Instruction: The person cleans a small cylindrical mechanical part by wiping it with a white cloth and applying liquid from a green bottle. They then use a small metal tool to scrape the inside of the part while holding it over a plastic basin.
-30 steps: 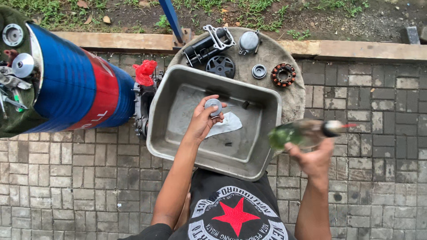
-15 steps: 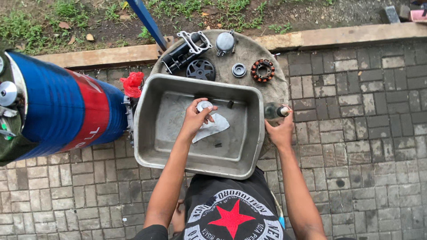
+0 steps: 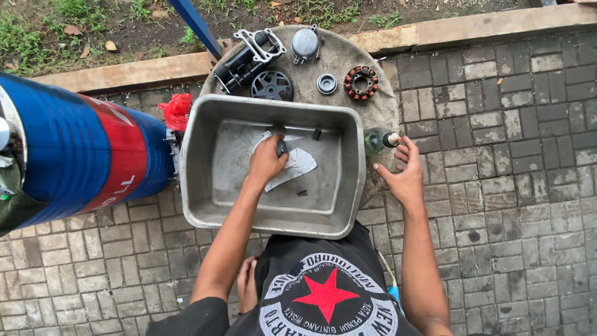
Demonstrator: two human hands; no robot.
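hands at the metal tub, bottle off to the right

person crouched on brick paving over a grey metal tub [image 3: 205,180]. left hand [image 3: 266,163] is down inside the tub, fingers curled around a small dark metal part [image 3: 282,147], pressing it onto a pale cloth [image 3: 297,167] on the tub floor. exact grip on the part hidden under the knuckles. a few small dark bits lie loose near it in the tub.

right hand [image 3: 403,177] is outside the tub's right wall, fingers spread and loose, holding nothing. green glass bottle [image 3: 379,141] lies on its side just above that hand, between tub rim and fingertips; long axis runs left to right, neck pointing right. fingertips near the neck, cannot tell if touching. right hand is plainly the nearer one; left is across the tub wall from it.

beyond the tub, a round sack-covered stand [image 3: 339,59] carries engine pieces: finned cylinder [image 3: 245,59], black wheel-shaped piece [image 3: 272,85], copper-wound ring [image 3: 360,83]. blue and red drum [image 3: 81,158] on the left.
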